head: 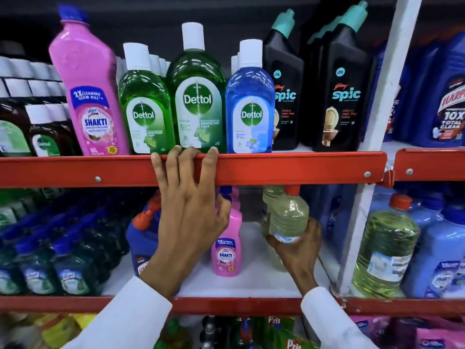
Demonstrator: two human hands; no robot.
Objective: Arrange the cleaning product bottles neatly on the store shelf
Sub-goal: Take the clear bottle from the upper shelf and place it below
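Observation:
My right hand (299, 250) grips a clear bottle of pale yellow liquid with a red cap (289, 214) from below, holding it upright over the middle shelf (251, 278), with a similar bottle just behind it. My left hand (188, 205) hooks its fingers over the red front rail (289, 168) of the upper shelf. Just right of that hand a small pink Shakti bottle (227, 250) stands on the middle shelf. Above the rail stand a tall pink Shakti bottle (88, 91), two green Dettol bottles (197, 96) and a blue Dettol bottle (250, 104).
Black Spic bottles (344, 96) stand at the upper right beside a white upright post (377, 117). Several dark blue-capped bottles (55, 248) fill the middle shelf's left. A blue jug (141, 238) sits behind my left wrist. A large yellow bottle (385, 245) and blue jugs stand right of the post.

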